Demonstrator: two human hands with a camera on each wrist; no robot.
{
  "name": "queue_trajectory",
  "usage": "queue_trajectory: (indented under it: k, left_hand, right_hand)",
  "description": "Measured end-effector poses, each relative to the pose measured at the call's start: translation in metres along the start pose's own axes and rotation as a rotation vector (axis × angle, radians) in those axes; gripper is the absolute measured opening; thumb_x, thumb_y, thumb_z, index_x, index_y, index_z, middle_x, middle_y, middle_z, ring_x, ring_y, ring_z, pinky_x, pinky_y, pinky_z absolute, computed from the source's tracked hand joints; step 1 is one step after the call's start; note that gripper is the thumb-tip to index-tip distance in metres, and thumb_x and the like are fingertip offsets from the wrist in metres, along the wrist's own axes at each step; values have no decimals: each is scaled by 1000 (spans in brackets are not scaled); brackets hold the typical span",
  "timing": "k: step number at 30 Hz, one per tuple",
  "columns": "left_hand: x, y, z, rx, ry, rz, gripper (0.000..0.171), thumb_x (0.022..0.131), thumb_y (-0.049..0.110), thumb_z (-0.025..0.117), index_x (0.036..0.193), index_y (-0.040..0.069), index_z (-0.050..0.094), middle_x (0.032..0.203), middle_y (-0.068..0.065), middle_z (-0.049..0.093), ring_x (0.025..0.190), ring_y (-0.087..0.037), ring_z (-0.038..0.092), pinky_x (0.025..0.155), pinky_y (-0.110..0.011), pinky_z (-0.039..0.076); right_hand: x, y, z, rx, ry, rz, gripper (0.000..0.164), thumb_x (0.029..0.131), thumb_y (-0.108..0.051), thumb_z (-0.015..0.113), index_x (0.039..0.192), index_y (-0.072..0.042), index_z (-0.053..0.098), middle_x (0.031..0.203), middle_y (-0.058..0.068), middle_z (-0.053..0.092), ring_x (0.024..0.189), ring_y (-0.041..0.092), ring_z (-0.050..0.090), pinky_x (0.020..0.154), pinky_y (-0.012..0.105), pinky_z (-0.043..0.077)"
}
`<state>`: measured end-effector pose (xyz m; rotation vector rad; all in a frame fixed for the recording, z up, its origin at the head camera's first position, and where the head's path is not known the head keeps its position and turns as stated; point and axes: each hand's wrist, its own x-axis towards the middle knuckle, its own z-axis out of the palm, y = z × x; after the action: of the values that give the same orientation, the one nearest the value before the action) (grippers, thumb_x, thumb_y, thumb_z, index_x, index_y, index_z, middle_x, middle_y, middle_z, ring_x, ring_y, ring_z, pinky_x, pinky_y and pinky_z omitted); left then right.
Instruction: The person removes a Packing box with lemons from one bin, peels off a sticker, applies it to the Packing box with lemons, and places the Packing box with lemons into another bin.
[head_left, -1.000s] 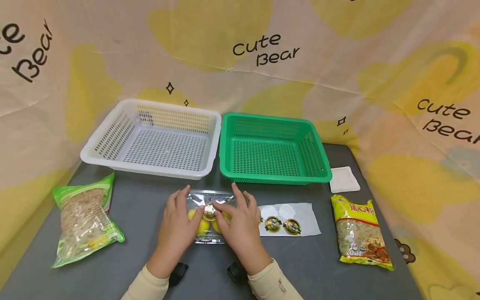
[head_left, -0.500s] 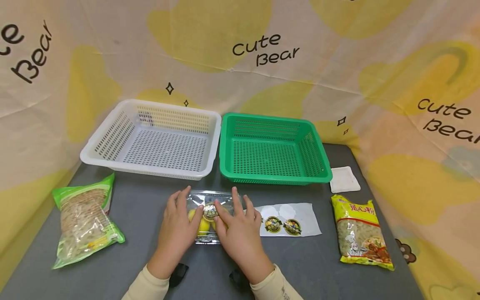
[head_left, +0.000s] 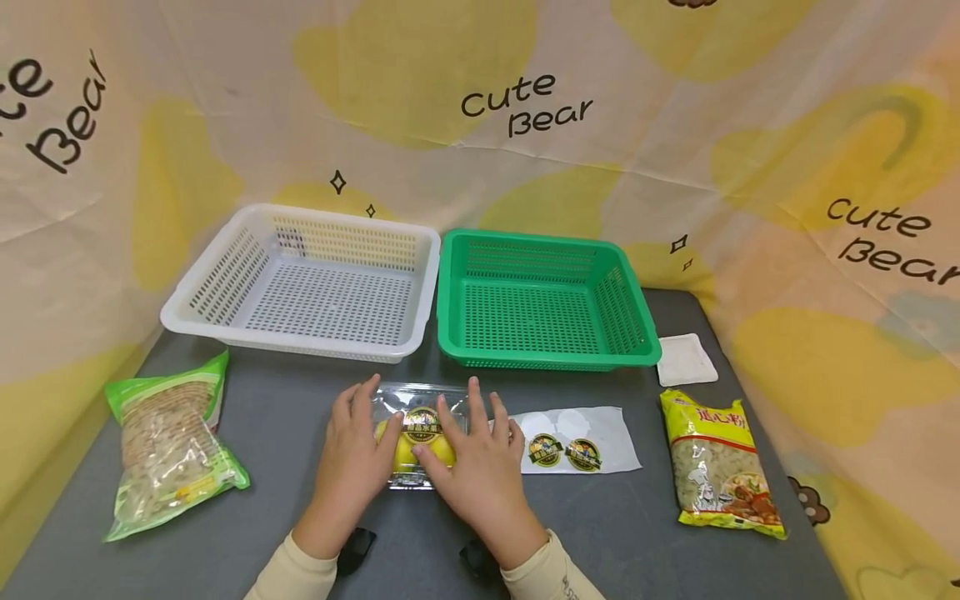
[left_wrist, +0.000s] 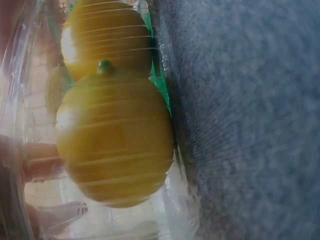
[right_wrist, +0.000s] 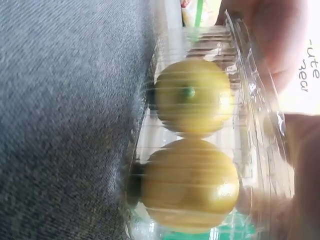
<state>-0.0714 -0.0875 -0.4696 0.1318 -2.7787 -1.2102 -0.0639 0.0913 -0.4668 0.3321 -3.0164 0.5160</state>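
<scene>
The left hand (head_left: 351,458) and right hand (head_left: 482,467) touch a clear box (head_left: 420,394) of yellow fruit (head_left: 406,455) with a sticker (head_left: 422,427) on top. A sheet (head_left: 611,433) lies by the right hand. Behind sit a white basket (head_left: 322,347) and a green basket (head_left: 547,357).

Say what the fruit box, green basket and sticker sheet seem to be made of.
Box: clear, glossy plastic, likely thin; the yellow fruit shows through its ridged wall. Basket: probably moulded plastic with a slight sheen, given its smooth rim and even rows of slots. Sheet: white, perhaps coated paper, looking thin and nearly flat; plastic film is possible.
</scene>
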Motion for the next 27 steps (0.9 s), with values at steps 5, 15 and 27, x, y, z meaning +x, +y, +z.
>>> queue_trajectory:
  k: [5,15,27]
  left_hand:
    - [1,-6,-3,-59,4,23,63,106,16,62,161,1,36,156,-33,35,135,-55,45,107,-73,37]
    - [5,-12,-14,-170,-62,-24,60,111,14,52,165,2,27,160,-33,32,142,-54,42,113,-71,33]
    - [9,-19,-15,-233,-132,-37,57,113,18,45,167,13,28,167,-27,32,152,-50,31,117,-74,24]
  right_hand:
    - [1,2,0,35,-28,25,84,91,-76,62,159,-29,51,175,14,21,153,49,25,110,76,28]
    - [4,8,0,111,-93,64,100,83,-84,64,164,-30,42,176,13,14,154,49,24,113,75,25]
    - [3,10,0,232,-80,118,115,78,-82,73,168,-21,34,176,14,12,152,50,27,113,77,23]
